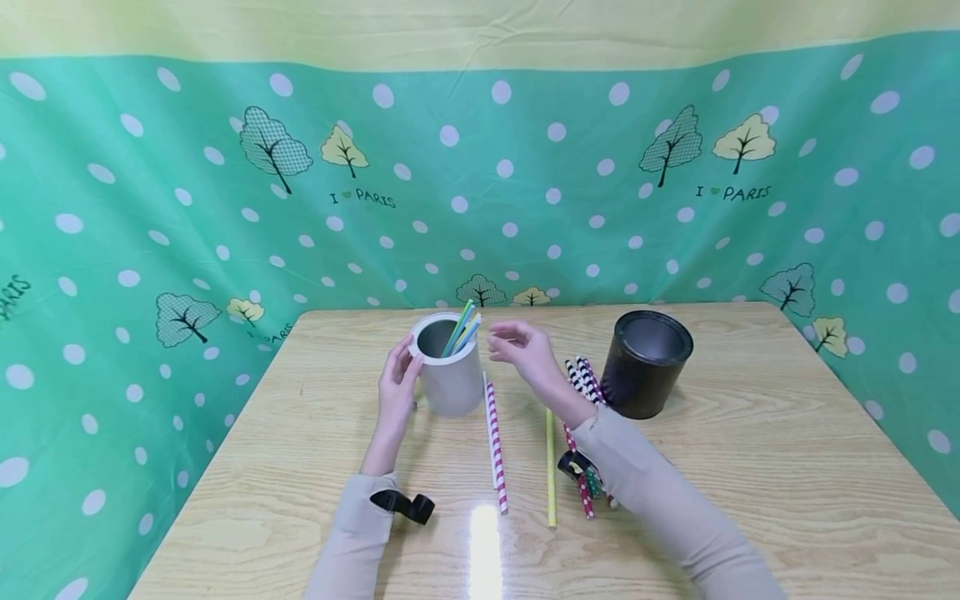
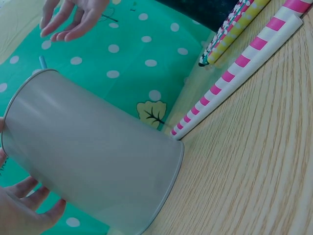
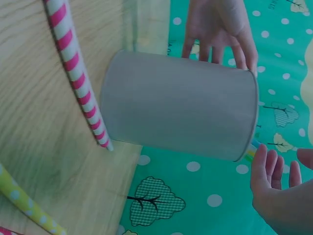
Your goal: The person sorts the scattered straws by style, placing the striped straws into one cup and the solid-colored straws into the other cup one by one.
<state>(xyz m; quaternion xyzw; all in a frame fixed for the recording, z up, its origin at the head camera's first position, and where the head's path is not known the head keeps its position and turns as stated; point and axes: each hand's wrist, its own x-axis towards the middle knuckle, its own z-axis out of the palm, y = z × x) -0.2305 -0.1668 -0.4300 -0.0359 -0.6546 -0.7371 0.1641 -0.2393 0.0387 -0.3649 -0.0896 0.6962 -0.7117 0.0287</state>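
A light grey can [image 1: 453, 392] stands upright at the left centre of the table. Several plain straws [image 1: 461, 332] in green, blue and yellow-orange lean out of its top toward the right. Against the can's left side and rim rests my left hand [image 1: 399, 372], its fingertips touching the wall in both wrist views. My right hand [image 1: 525, 348] hovers just right of the rim, beside the straw tops, its fingers loosely bent and holding nothing. In front of the can lie a pink-and-white striped straw [image 1: 495, 450] and a white straw [image 1: 491, 446], side by side.
A black can [image 1: 648, 367] stands at the right. Near it, partly under the right forearm, lie several patterned straws [image 1: 587, 379], black-and-white and pink dotted. A yellow straw [image 1: 551, 475] lies left of them. A green dotted cloth [image 1: 480, 183] hangs behind the table.
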